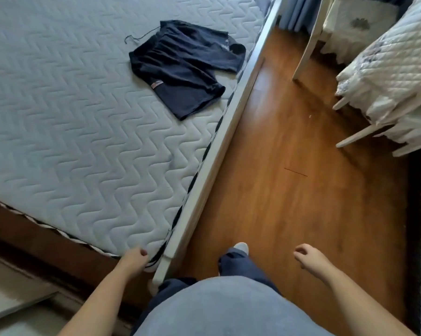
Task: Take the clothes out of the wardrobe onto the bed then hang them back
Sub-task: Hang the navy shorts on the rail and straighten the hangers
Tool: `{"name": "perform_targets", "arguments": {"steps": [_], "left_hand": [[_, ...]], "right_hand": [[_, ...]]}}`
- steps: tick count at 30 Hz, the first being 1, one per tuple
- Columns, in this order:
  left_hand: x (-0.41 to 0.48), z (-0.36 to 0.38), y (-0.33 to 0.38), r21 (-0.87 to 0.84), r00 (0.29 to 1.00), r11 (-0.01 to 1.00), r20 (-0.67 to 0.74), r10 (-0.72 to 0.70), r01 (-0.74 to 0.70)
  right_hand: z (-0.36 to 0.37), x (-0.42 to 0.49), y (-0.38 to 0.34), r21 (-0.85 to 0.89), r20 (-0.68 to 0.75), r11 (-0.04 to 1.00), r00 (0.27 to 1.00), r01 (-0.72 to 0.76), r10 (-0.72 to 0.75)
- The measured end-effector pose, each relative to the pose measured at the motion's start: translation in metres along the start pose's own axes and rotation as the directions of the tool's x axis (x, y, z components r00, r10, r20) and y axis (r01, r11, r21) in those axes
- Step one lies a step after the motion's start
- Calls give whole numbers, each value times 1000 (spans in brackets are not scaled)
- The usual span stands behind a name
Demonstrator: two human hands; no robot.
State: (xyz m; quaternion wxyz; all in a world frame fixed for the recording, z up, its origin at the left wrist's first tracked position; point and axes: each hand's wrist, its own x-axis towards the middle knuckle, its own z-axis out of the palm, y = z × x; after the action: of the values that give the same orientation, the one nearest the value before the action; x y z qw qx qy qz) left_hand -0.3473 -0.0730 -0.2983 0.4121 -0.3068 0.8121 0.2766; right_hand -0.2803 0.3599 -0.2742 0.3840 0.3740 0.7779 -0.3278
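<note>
So we've got one dark navy top (183, 66) lying crumpled on the bed (71, 117), over on the far right side of the mattress, close to the edge rail. It looks to be on its wire hanger (141, 37), since the hook pokes out at the far left end of the garment. Nothing else is on the bed that we can see.

Our left hand (133, 259) is down at the near corner of the mattress, fingers curled loosely, holding nothing. It seems to brush the corner, but the angle is poor, so we can't say for sure. Our right hand (310, 257) hangs over the wooden floor (289, 190), relaxed and half open, also holding nothing. Both are well apart from the top.

Handling-wise, we reckon it's light, soft and floppy, so no breakage worries, but it'll slide off a thin wire hanger if tipped. Best bet is pinching the hook itself and lifting straight up, letting the fabric drape down.
</note>
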Motion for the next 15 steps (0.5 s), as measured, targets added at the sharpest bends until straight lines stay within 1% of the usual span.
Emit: {"name": "perform_targets", "arguments": {"steps": [1, 3, 4, 7, 9, 11, 13, 15], "left_hand": [[-2, 9, 17, 43, 1000, 999, 16, 16, -16], [-9, 24, 51, -10, 998, 999, 45, 42, -41], [-11, 32, 68, -40, 999, 999, 42, 32, -30], [-7, 51, 110, -17, 997, 998, 48, 67, -66], [7, 57, 130, 3, 995, 996, 45, 84, -85], [20, 57, 150, 59, 996, 994, 35, 85, -87], [16, 53, 177, 34, 996, 996, 30, 79, -80], [20, 51, 200, -12, 997, 998, 53, 62, -61]], "right_hand": [[-16, 8, 11, 71, -21, 997, 999, -28, 30], [-42, 26, 30, 184, -45, 979, 994, -92, 102], [-49, 37, 40, 204, -41, 973, 992, -107, 118], [-60, 48, 43, 241, -67, 963, 988, -118, 138], [-65, 44, 30, 284, -28, 950, 989, -130, 144], [-68, 51, 26, 295, -4, 945, 989, -141, 149], [-74, 61, 23, 260, 4, 956, 990, -136, 140], [-84, 74, 19, 235, 12, 959, 987, -157, 158]]}}
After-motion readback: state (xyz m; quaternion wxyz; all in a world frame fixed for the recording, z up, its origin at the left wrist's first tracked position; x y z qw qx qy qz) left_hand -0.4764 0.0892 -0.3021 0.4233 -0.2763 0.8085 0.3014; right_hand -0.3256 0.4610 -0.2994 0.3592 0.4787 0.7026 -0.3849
